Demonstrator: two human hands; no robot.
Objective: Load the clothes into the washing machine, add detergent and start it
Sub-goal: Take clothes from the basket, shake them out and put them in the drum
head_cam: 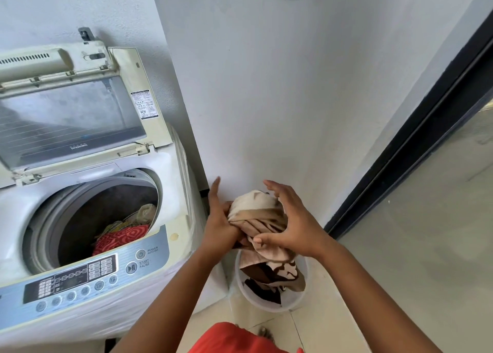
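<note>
Now both hands hold a beige and brown cloth (262, 219) above a white bucket (269, 303) that stands on the floor just beside the washing machine (88, 219). The left hand (220, 222) grips the cloth from the left side, with its index finger stretched out. The right hand (289, 226) rests on the cloth with spread fingers and the thumb pressing it. The machine's lid (72, 112) stands open, and a red patterned garment (120, 239) lies in the drum near its front edge.
</note>
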